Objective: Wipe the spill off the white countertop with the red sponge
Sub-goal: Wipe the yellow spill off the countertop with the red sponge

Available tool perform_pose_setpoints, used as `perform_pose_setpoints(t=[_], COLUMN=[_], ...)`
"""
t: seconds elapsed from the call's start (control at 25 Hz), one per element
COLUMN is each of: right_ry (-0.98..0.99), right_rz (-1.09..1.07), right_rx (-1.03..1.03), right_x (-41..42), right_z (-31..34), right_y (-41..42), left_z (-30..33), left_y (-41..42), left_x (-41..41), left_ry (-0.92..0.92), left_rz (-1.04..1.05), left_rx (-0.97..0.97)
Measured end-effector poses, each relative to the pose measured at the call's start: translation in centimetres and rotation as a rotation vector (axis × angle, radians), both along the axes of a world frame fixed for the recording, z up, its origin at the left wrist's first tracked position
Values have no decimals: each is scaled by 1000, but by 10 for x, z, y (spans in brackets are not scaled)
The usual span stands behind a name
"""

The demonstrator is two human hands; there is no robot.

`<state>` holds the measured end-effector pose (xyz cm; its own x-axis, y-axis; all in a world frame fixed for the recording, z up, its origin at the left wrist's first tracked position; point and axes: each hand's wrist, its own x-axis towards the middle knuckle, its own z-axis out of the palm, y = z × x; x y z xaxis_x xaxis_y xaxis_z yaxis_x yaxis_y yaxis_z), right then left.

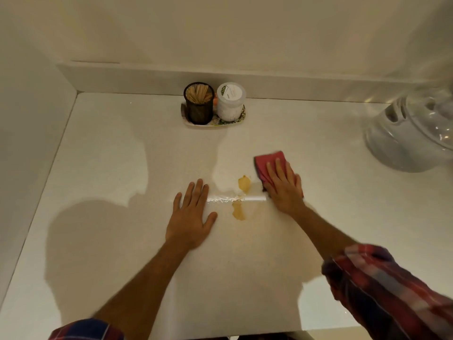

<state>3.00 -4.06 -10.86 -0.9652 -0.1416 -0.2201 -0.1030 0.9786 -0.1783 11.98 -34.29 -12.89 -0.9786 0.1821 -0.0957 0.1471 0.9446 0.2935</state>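
A yellow-brown spill (pixel 241 197) lies in two patches on the white countertop (pixel 117 153), with a wet shiny streak across it. My right hand (pixel 284 187) presses flat on the red sponge (pixel 268 164), just right of the spill; the sponge's far end sticks out past my fingers. My left hand (pixel 192 217) rests palm down on the counter, fingers spread, just left of the spill and holding nothing.
At the back stands a small tray (pixel 213 123) holding a black mesh cup of wooden sticks (pixel 199 103) and a white lidded jar (pixel 231 100). A large white and clear appliance (pixel 411 133) sits at the right. Walls close the left and back sides.
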Motion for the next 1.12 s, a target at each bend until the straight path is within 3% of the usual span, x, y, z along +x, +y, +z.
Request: perform_pose_setpoints(t=[0.2, 0.32, 0.48, 0.6, 0.76, 0.92, 1.12], right_ry=[-20, 14, -32, -46, -122, -51, 61], right_rz=[229, 431, 507, 441, 150, -172, -5], right_rx=[-108, -26, 9, 46, 103, 67, 5], right_x=[-27, 35, 126, 161, 105, 24, -46], right_z=[5, 4, 2, 8, 25, 3, -9], right_y=[-53, -58, -27, 43, 110, 78, -28], left_z=[1, 5, 12, 14, 11, 4, 0], left_y=[-1, 0, 0, 0, 1, 1, 0], left_x=[0, 0, 3, 4, 3, 1, 0], left_ry=[9, -7, -12, -30, -25, -14, 0], left_rz=[1, 15, 7, 13, 17, 25, 28], left_rx=[13, 26, 23, 40, 15, 13, 80])
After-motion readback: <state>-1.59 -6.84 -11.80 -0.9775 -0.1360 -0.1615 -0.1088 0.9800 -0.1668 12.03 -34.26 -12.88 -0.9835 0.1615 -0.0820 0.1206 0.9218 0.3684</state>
